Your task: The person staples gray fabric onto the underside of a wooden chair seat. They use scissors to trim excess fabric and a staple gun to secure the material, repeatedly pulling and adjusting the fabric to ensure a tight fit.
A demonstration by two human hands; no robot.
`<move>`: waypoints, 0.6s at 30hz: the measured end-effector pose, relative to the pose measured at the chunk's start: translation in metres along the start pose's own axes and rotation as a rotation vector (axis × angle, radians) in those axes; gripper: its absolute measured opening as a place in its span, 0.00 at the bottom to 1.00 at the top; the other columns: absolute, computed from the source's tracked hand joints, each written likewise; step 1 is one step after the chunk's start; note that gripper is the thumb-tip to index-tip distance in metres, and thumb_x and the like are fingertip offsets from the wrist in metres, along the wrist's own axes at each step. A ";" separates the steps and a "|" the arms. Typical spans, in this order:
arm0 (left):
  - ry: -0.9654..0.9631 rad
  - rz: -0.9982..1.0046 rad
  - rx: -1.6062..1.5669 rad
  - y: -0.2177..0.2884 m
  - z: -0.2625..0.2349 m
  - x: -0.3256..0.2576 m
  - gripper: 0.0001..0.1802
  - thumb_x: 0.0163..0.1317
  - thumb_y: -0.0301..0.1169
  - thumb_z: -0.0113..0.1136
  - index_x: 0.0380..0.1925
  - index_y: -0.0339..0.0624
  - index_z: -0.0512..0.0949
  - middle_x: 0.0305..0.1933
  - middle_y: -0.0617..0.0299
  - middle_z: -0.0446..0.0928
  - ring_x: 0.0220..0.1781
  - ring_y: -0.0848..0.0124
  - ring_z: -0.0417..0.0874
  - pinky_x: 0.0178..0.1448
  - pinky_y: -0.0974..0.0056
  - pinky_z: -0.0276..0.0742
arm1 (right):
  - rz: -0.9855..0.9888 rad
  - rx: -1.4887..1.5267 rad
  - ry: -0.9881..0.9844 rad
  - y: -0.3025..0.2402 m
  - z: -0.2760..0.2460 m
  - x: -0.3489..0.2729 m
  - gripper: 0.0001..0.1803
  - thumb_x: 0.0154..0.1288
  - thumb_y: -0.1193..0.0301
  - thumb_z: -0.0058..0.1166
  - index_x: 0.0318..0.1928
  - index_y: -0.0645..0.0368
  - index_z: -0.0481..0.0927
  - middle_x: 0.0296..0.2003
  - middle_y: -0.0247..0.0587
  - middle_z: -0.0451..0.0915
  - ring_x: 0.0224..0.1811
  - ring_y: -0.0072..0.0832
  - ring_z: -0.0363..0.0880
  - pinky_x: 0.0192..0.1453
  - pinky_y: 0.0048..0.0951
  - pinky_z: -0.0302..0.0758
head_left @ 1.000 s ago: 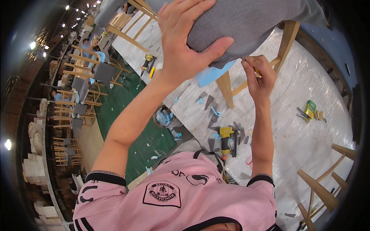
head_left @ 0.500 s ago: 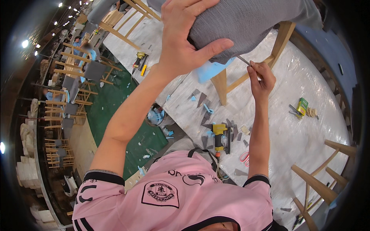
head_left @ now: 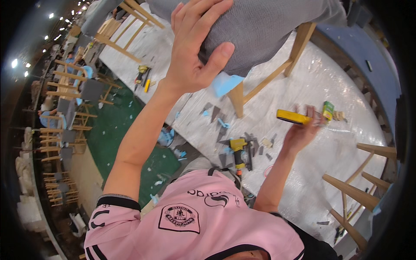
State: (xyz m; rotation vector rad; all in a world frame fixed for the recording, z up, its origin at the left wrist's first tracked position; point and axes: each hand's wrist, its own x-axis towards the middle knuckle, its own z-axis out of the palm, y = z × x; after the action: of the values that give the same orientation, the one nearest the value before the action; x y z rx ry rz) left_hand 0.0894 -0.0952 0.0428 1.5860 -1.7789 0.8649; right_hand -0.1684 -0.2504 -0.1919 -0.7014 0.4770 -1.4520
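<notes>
Pressing flat and open on the grey chair seat [head_left: 264, 30] at 12 o'clock, the left hand [head_left: 195, 56] is resting while the right hand [head_left: 305, 128] at 3 o'clock is gripping a yellow tool [head_left: 292, 116] above the counter [head_left: 320, 86].

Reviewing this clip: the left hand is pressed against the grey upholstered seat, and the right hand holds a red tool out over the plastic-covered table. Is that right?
Not quite. The tool in the right hand is yellow, not red, as the head view shows. The rest holds: the left hand is pressed against the grey upholstered seat, and the right hand holds its tool out over the plastic-covered table.
</notes>
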 end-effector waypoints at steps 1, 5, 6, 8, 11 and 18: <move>0.031 0.024 -0.006 -0.002 0.006 -0.003 0.48 0.55 0.44 0.76 0.72 0.38 0.66 0.77 0.46 0.62 0.79 0.48 0.59 0.79 0.45 0.52 | 0.121 0.058 -0.088 -0.005 0.002 -0.013 0.15 0.81 0.67 0.51 0.61 0.53 0.67 0.55 0.52 0.81 0.61 0.45 0.81 0.62 0.59 0.84; 0.215 -0.063 -0.080 0.003 0.027 -0.024 0.66 0.49 0.47 0.82 0.79 0.39 0.49 0.84 0.43 0.44 0.84 0.45 0.43 0.82 0.41 0.41 | -0.111 -0.093 -0.158 -0.056 0.055 -0.026 0.11 0.81 0.64 0.51 0.55 0.54 0.70 0.55 0.54 0.82 0.63 0.50 0.81 0.56 0.55 0.88; 0.209 -0.068 -0.071 0.003 0.029 -0.026 0.67 0.49 0.47 0.82 0.79 0.39 0.47 0.84 0.42 0.42 0.84 0.43 0.41 0.82 0.39 0.40 | -0.286 -0.063 -0.160 -0.077 0.070 -0.027 0.11 0.80 0.64 0.51 0.54 0.54 0.70 0.55 0.54 0.82 0.63 0.50 0.81 0.56 0.56 0.88; 0.205 -0.091 -0.044 0.005 0.032 -0.030 0.69 0.48 0.47 0.82 0.80 0.39 0.44 0.84 0.41 0.38 0.85 0.40 0.37 0.82 0.36 0.37 | -0.574 -0.009 -0.144 -0.117 0.108 -0.033 0.09 0.81 0.64 0.50 0.53 0.54 0.71 0.55 0.53 0.82 0.63 0.49 0.81 0.58 0.54 0.87; 0.193 -0.087 -0.065 0.007 0.031 -0.030 0.69 0.48 0.47 0.82 0.80 0.39 0.43 0.84 0.41 0.39 0.85 0.38 0.33 0.82 0.33 0.36 | -0.824 -0.187 -0.064 -0.120 0.151 -0.049 0.08 0.83 0.64 0.47 0.51 0.54 0.72 0.55 0.53 0.82 0.61 0.47 0.82 0.61 0.45 0.85; 0.181 -0.108 -0.087 0.006 0.033 -0.036 0.69 0.47 0.50 0.80 0.79 0.38 0.43 0.83 0.38 0.37 0.84 0.35 0.32 0.80 0.29 0.35 | -0.811 -0.087 -0.234 -0.104 0.224 -0.074 0.12 0.82 0.62 0.49 0.55 0.49 0.64 0.51 0.61 0.82 0.54 0.52 0.85 0.54 0.51 0.88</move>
State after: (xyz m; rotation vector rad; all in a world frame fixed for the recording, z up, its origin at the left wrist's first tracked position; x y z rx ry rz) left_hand 0.0872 -0.0991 -0.0060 1.4843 -1.5684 0.8408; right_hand -0.0977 -0.1435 0.0312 -1.2022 0.0557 -2.0681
